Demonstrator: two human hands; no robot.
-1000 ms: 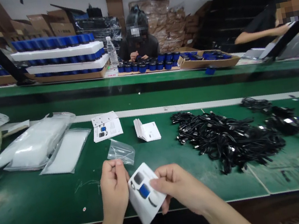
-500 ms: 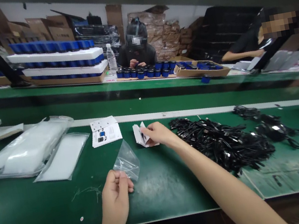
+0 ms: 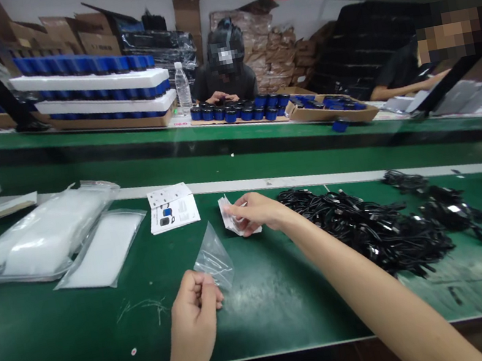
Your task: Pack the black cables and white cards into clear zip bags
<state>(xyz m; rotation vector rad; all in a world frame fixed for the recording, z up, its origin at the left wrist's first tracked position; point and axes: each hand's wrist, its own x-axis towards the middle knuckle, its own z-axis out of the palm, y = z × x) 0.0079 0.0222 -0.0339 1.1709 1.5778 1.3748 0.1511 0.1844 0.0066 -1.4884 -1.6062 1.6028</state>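
Note:
My left hand [image 3: 193, 316] pinches the corner of a small clear plastic bag [image 3: 212, 259], which hangs up off the green mat. Farther forward, my right hand [image 3: 256, 212] lies on a white folded leaflet [image 3: 230, 218], its fingers pressed on the paper. Most of the leaflet is hidden by those fingers. To the left of it lies a printed instruction sheet [image 3: 172, 208] with small product pictures. A heap of black cables [image 3: 365, 227] sits just right of my right hand, not touching it.
White foam sheets in plastic bags [image 3: 50, 236] lie on the green mat [image 3: 86, 338] at left. Another cable bundle [image 3: 451, 209] lies far right. Beyond a green belt, a co-worker [image 3: 226, 80] sits behind blue-capped cylinders [image 3: 229, 114], and another person [image 3: 404, 74] is at right.
The printed card held in both hands a second ago has gone from the front; my right hand has moved forward onto the leaflet. My left hand has lifted the clear bag from the mat.

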